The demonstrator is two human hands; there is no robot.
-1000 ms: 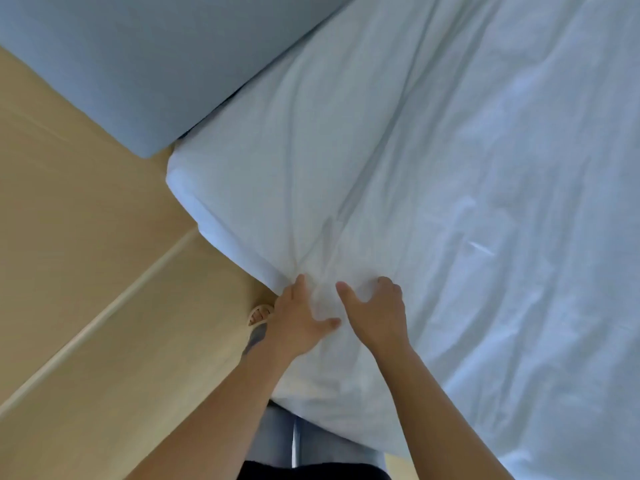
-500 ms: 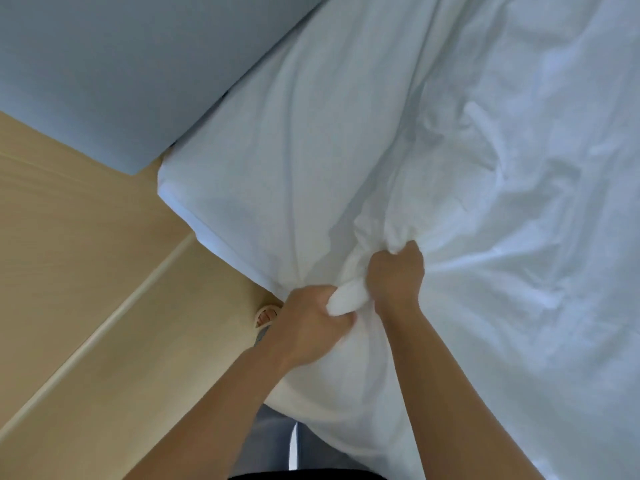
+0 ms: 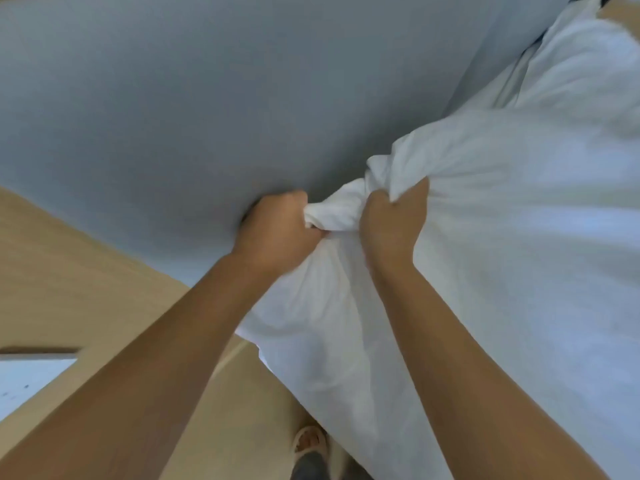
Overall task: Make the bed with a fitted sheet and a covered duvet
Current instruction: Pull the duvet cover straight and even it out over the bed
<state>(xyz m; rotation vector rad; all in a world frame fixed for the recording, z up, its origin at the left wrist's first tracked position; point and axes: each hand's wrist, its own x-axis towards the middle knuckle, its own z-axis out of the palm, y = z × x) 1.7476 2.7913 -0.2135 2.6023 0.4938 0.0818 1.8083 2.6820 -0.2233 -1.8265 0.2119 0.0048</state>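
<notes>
A white duvet point(image 3: 519, 237) in its cover fills the right half of the view, bunched and lifted. My left hand point(image 3: 277, 230) is shut on a twisted fold of the white fabric at the duvet's edge. My right hand point(image 3: 391, 226) grips the same bunch just to the right, fingers buried in the cloth. Both arms stretch up and forward. The bed underneath is hidden by the raised duvet.
A large pale blue-grey surface point(image 3: 207, 98) fills the upper left behind my hands. Light wooden flooring point(image 3: 69, 289) runs along the left and bottom. My foot in a sandal point(image 3: 310, 441) stands on the floor below the hanging duvet.
Both hands closed on the duvet's edge and have lifted it up and forward. The view has tilted upward, so the blue-grey surface now fills much more of the frame.
</notes>
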